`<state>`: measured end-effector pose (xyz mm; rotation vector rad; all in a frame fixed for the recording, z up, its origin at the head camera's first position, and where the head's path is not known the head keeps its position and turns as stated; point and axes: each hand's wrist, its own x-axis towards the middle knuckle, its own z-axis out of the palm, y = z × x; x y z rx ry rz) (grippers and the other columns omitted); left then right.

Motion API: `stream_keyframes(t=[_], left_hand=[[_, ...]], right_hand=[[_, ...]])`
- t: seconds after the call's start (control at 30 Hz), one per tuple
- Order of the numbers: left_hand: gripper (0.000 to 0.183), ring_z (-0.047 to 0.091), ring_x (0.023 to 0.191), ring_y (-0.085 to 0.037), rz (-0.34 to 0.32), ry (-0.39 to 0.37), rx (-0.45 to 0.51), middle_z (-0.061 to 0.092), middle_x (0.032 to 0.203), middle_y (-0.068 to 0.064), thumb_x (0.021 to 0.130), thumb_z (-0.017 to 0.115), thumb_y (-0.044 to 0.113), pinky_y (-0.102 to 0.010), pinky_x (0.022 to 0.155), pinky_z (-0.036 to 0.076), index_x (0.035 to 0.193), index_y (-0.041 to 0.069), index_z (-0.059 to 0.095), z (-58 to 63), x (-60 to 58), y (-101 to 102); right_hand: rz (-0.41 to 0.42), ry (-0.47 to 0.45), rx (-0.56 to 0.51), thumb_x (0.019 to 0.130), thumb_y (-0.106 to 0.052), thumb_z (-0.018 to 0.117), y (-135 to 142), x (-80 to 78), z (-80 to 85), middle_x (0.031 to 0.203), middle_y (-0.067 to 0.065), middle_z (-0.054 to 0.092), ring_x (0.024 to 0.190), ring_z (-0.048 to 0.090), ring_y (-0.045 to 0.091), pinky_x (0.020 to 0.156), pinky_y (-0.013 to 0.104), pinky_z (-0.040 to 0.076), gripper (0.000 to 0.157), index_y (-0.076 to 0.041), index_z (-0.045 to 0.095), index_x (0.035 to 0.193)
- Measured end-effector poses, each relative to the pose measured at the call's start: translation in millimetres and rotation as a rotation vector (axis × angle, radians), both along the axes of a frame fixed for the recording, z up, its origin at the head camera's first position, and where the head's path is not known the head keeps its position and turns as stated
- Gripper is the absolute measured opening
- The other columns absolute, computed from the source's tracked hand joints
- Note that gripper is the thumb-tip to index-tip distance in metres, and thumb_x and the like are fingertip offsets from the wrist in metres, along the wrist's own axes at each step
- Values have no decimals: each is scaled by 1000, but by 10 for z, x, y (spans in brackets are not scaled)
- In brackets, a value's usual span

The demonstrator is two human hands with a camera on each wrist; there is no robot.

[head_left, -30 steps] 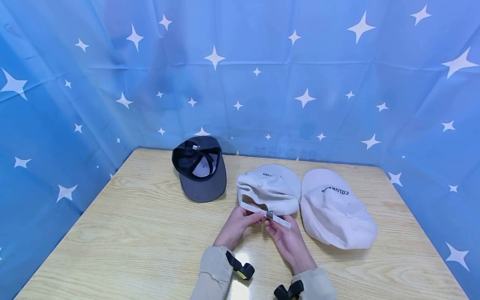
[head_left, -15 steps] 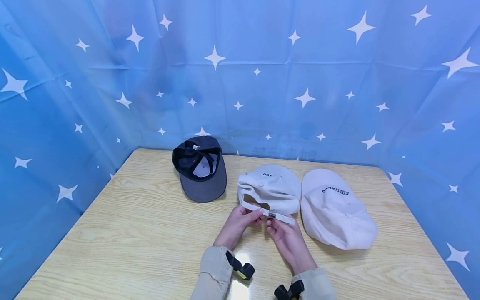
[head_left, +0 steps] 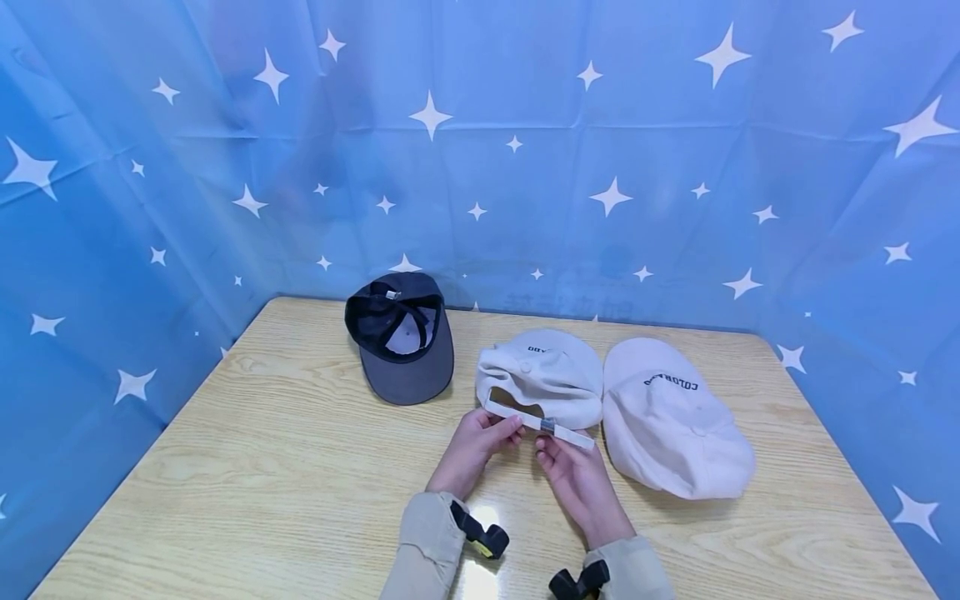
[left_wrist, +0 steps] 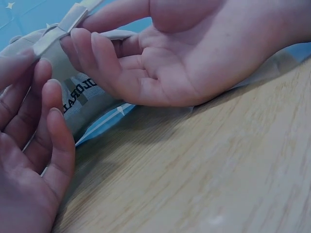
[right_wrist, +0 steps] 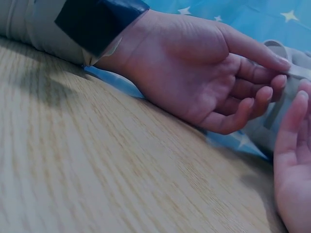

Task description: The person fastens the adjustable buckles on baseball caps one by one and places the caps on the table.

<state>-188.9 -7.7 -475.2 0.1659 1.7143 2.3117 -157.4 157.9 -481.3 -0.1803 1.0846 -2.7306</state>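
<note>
In the head view, a white baseball cap (head_left: 566, 379) lies in the middle with its back opening toward me and its brim away. My left hand (head_left: 467, 450) pinches the left part of its back strap (head_left: 517, 414) between thumb and fingers. On the right part of the strap, beyond the metal buckle (head_left: 548, 426), my right hand (head_left: 579, 483) has its grip, fingers curled beneath. The left wrist view shows the strap's buckle (left_wrist: 73, 18) close between both hands, with dark lettering inside the cap (left_wrist: 80, 94) behind them. Thumb and index finger meet at the strap in the right wrist view.
A second white cap (head_left: 675, 425) marked COLORADO lies just right of the held one. At the back left, a dark cap (head_left: 405, 375) rests with its inside facing up. The wooden table (head_left: 247, 467) ends at a blue star-patterned curtain (head_left: 495, 175).
The strap's buckle and free end have shifted slightly right and up. The cap has moved very slightly right, both hands keeping hold of the strap.
</note>
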Motion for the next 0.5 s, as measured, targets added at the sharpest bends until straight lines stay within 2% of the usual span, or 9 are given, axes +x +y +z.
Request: stream_keyframes(t=[0.17, 0.5], left_hand=[[32, 59, 75, -15, -3, -1, -3, 62, 81, -8, 77, 69, 29, -29, 71, 50, 90, 0, 61, -10, 0, -2], [31, 59, 76, -14, -27, 11, 7, 63, 82, -7, 79, 67, 28, -29, 72, 50, 92, 0, 62, -2, -2, -6]], right_hand=[[3, 30, 22, 90, -1, 48, 0, 12, 2, 93, 1, 59, 83, 57, 12, 73, 20, 47, 13, -9, 52, 99], [-17, 0, 60, 87, 0, 52, -23, 26, 33, 93, 2, 58, 82, 58, 12, 73, 20, 48, 11, -7, 51, 96]])
